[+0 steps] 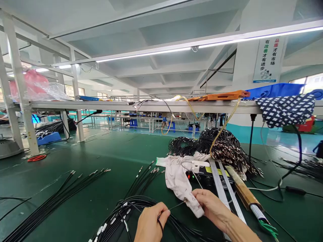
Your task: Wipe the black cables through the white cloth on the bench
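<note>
My left hand [152, 220] pinches a thin black cable [176, 205] between thumb and fingers. The cable runs to the right and its end meets a fold of white cloth [176, 176], which has a green-edged cuff and looks like a work glove. With its fingers closed, my right hand [212, 206] grips that cloth around the cable's tip; the tip itself is mostly hidden. Beneath and left of my left hand lies a coiled bundle of black cables [113, 218] with white labels. Behind the cloth sits a black control box [208, 176] with a lit red display.
Metal rails [219, 181] and a brown-wrapped tube [243, 190] lie right of the box. A big pile of black cables [217, 144] stands behind. More cables [58, 198] stretch along the left of the green table [106, 151]. A shelf [151, 106] crosses above, a yellow hose [225, 124] hanging down.
</note>
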Demonstrator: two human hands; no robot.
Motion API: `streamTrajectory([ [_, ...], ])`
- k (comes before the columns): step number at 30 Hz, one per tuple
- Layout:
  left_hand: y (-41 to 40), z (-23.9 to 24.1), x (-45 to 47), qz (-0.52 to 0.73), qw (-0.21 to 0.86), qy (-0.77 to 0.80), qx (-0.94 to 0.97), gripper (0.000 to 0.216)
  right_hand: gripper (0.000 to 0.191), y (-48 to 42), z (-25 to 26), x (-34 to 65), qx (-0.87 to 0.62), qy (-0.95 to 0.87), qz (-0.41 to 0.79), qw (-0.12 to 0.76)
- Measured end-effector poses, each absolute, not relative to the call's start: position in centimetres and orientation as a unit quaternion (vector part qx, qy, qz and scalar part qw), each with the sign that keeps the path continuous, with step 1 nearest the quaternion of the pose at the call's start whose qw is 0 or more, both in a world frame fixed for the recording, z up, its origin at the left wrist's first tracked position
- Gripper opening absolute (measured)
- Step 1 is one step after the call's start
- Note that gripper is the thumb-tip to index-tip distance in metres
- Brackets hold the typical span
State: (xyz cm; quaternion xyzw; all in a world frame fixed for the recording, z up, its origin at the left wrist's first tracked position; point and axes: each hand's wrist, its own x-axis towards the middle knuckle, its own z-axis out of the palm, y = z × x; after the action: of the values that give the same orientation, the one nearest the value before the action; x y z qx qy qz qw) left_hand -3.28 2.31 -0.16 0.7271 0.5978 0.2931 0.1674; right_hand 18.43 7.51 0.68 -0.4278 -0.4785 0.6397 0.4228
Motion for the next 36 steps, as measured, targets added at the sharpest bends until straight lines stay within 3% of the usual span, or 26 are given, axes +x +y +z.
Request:
streamTrajectory([
  [20, 1.8, 0.0, -3.2, 0.275, 0.169, 0.603, 0.73, 0.029, 0.004, 7.8, -1.4, 16.6, -0.495, -0.614, 0.482, 0.381],
  [26, 1.6, 0.0, -3.1, 0.284, 0.166, 0.598, 0.731, 0.029, 0.024, 7.9, -1.8, 17.8, -0.463, -0.62, 0.534, 0.341],
  [36, 1.5, 0.2, -3.1, 0.295, 0.171, 0.591, 0.731, 0.031, 0.024, 8.0, -3.1, 17.9, -0.444, -0.583, 0.578, 0.359],
])
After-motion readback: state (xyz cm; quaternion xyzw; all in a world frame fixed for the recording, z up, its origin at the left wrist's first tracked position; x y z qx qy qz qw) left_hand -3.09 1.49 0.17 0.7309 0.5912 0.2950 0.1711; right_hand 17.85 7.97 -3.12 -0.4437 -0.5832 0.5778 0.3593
